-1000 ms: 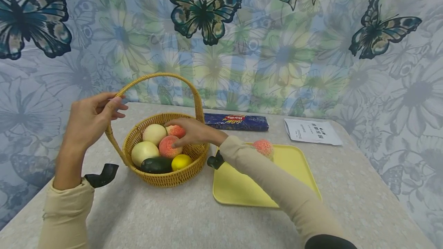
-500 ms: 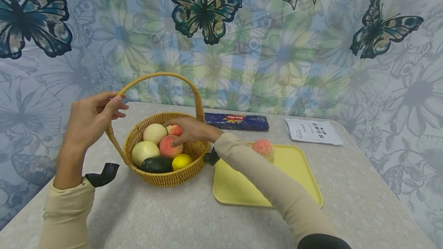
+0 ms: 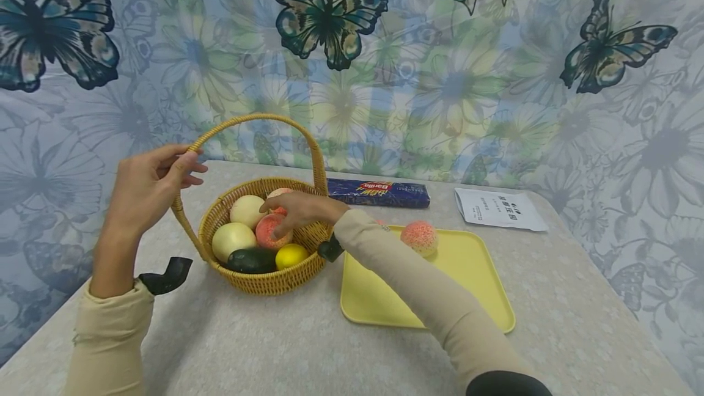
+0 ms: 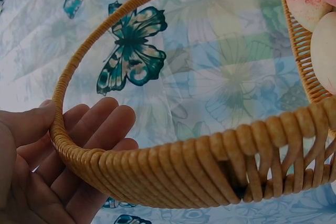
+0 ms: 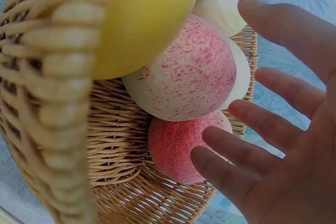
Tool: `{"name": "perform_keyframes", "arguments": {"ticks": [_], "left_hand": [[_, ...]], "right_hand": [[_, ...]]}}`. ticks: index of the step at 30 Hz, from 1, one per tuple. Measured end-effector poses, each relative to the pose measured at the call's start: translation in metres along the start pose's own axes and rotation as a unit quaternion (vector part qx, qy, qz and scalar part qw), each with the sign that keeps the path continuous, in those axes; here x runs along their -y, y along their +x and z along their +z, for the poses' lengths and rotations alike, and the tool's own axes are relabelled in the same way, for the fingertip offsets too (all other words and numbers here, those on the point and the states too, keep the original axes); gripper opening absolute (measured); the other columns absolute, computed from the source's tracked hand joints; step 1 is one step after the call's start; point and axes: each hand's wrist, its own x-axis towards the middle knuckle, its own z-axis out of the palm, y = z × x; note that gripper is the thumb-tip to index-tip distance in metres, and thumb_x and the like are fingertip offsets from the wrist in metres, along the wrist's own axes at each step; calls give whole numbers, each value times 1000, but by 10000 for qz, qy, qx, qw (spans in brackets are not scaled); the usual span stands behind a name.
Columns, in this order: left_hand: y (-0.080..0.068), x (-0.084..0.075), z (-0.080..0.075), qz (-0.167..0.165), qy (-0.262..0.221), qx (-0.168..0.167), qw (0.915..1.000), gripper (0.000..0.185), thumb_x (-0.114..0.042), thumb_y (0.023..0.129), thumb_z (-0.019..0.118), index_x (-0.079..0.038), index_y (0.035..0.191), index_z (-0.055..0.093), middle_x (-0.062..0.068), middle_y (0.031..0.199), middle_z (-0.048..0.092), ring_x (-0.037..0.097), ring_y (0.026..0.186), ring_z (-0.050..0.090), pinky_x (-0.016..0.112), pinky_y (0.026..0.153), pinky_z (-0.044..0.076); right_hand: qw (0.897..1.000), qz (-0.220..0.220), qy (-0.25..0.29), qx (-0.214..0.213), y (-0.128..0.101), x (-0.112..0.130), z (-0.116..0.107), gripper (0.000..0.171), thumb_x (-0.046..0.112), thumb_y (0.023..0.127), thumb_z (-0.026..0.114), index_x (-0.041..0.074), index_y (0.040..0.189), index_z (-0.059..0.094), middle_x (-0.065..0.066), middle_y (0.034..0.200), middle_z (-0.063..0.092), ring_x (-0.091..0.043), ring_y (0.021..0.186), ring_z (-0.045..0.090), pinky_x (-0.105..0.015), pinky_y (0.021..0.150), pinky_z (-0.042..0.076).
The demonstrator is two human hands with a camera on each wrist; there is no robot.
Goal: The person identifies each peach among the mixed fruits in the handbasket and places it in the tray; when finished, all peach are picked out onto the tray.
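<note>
My left hand (image 3: 150,183) holds the handle (image 3: 250,118) of a wicker basket (image 3: 266,286) at its left side, thumb on one side and fingers on the other. In the right wrist view my right hand (image 5: 283,145) reaches over the basket with fingers spread. Its fingertips overlap a red peach (image 5: 176,148), and a speckled peach (image 5: 184,72) lies beside it. Two pale round fruits (image 3: 233,241), a dark green avocado-like fruit (image 3: 252,260) and a lemon (image 3: 291,256) share the basket. The right hand partly hides the rear peach in the head view.
Right of the basket lies a yellow tray (image 3: 379,304) bearing a peach (image 3: 420,238); another reddish fruit is mostly hidden behind the right sleeve (image 3: 407,286). A blue Barilla box (image 3: 379,193) and a white packet (image 3: 500,209) lie at the back of the table.
The right hand and forearm have shifted slightly left over the basket. The rear peach now shows a pale top above the hand. The left hand keeps its place on the handle.
</note>
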Motion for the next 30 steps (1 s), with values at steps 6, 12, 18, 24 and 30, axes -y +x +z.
{"name": "perform_keyframes", "arguments": {"ticks": [6,12,18,24,30], "left_hand": [[-4,-2,0,13,33,-30,10000,38,-31,100,51,-1,121,63,24,98,70,-16,68,58,3,62,48],[-9,-4,0,-2,95,-54,9999,40,-32,100,51,-1,122,63,23,98,70,-17,68,57,3,62,48],[-10,-5,0,13,98,-82,9999,40,-32,100,51,-2,121,63,24,98,70,-17,68,57,2,62,48],[-10,-5,0,28,88,-77,9999,39,-31,100,51,-1,121,63,24,97,70,-17,68,57,2,62,48],[-10,-4,0,31,68,-72,9999,38,-30,100,51,-1,121,63,24,97,69,-17,68,58,3,62,48]], "right_hand": [[9999,28,8,110,-1,0,3,62,24,90,68,15,145,42,-3,151,37,-18,135,38,-31,106,40],[9994,100,65,315,-2,0,5,61,23,91,67,18,146,41,-2,151,36,-18,136,35,-32,107,38],[9990,204,171,367,-1,-1,6,63,23,90,67,17,146,40,-5,153,33,-20,140,31,-32,110,36],[9990,176,188,368,2,-2,7,63,22,90,68,15,146,40,-6,152,35,-20,139,33,-32,109,38],[9995,123,-29,300,7,-1,10,61,22,88,70,13,143,44,-6,149,40,-20,137,36,-29,108,38]]}}
